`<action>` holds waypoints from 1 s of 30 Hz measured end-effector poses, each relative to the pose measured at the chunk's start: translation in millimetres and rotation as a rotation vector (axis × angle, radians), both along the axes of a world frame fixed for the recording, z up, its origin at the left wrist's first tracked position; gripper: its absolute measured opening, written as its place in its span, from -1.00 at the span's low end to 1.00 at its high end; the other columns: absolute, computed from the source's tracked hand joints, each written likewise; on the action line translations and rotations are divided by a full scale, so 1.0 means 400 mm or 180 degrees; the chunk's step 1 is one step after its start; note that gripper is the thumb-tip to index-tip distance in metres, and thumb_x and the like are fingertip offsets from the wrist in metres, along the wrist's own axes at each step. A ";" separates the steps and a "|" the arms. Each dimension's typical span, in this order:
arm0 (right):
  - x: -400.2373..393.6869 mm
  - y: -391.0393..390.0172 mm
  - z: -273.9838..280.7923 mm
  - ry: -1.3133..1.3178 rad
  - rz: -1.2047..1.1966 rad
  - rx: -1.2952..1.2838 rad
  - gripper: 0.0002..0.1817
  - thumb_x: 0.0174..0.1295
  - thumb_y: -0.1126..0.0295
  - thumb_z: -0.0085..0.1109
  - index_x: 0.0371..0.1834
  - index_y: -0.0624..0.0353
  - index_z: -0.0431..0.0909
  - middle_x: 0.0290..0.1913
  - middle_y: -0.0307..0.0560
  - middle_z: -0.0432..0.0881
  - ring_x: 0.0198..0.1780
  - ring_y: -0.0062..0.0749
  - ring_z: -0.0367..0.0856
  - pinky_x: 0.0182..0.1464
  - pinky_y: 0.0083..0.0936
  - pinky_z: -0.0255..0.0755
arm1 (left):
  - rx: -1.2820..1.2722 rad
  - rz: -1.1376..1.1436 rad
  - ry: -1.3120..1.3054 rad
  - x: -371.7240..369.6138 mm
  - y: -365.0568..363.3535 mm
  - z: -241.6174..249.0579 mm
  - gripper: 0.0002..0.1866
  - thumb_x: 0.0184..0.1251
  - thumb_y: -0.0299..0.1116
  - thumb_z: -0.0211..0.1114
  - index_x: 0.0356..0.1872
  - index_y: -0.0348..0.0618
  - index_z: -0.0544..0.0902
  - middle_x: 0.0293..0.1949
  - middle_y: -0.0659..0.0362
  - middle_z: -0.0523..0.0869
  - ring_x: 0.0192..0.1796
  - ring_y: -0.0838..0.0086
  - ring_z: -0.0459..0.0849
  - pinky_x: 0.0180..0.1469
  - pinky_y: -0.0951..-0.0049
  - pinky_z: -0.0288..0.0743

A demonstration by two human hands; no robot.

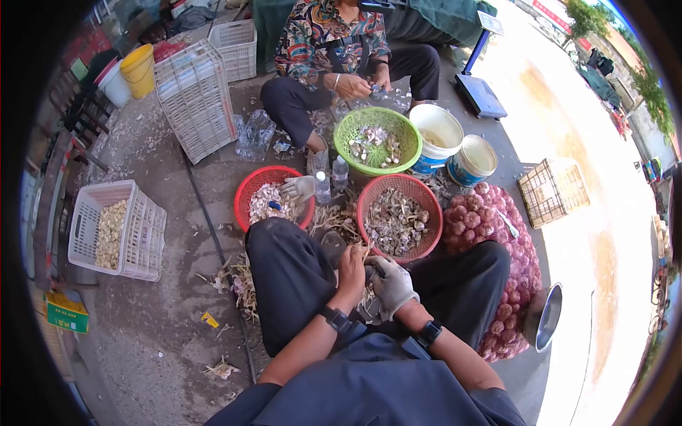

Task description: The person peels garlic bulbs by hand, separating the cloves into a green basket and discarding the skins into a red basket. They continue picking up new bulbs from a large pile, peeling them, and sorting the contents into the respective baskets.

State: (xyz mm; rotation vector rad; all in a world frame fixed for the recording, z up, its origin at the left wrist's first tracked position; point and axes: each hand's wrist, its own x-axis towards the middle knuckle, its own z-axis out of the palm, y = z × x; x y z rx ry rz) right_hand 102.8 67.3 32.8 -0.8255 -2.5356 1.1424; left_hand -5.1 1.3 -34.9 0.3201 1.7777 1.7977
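Garlic pieces (pixel 389 219) lie loose in the pinkish-red basket (pixel 364 231) at twelve o'clock from our hands. Our bare left hand (pixel 349 271) is nearly closed, with a thin, pale stalk-like piece (pixel 368 250) at its fingertips. Our gloved right hand (pixel 392 285) curls just beside it around something dark and narrow; we cannot tell what it is. At eleven o'clock, another red basket (pixel 243 202) holds more cloves and skins, with a grey work glove (pixel 299 187) on them. The green basket (pixel 412 145) sits beyond ours at twelve, near a seated co-worker (pixel 331 50). We have a net sack of garlic bulbs (pixel 506 277) at three o'clock and, against its far side, a metal bowl (pixel 545 318). Pale cloves (pixel 111 234) lie in a white crate (pixel 145 238) towards nine.
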 end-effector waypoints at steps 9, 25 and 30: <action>-0.016 0.046 -0.095 0.0801 -0.0934 -0.2119 -0.75 0.50 0.22 0.16 -0.03 0.17 0.62 -0.41 -0.24 0.64 -0.48 -0.46 0.58 -0.42 -0.47 0.47 | 0.0187 0.0037 -0.0456 0.016 0.015 0.028 -0.60 0.66 -0.17 -0.06 -0.16 -0.29 0.63 -0.33 0.16 0.66 -0.37 0.52 0.60 -0.26 0.43 0.52; 0.007 0.065 -0.059 0.0761 -0.0834 -0.3069 -0.65 0.46 0.16 0.23 0.12 0.17 0.62 -0.29 -0.20 0.67 -0.35 -0.49 0.64 -0.31 -0.51 0.58 | 0.0337 -0.0126 -0.1340 0.000 0.021 0.033 -0.61 0.66 -0.07 -0.07 -0.12 -0.16 0.60 -0.38 0.18 0.64 -0.45 0.52 0.64 -0.45 0.46 0.51; 0.024 0.087 -0.042 0.1687 -0.1297 -0.4280 -0.69 0.38 0.41 0.29 0.13 0.26 0.57 -0.17 -0.03 0.73 -0.31 -0.37 0.71 -0.30 -0.47 0.61 | 0.0788 0.0061 -0.1807 -0.012 0.013 0.061 -0.53 0.68 0.00 -0.10 0.04 -0.19 0.60 -0.24 0.17 0.68 -0.27 0.48 0.69 -0.21 0.41 0.59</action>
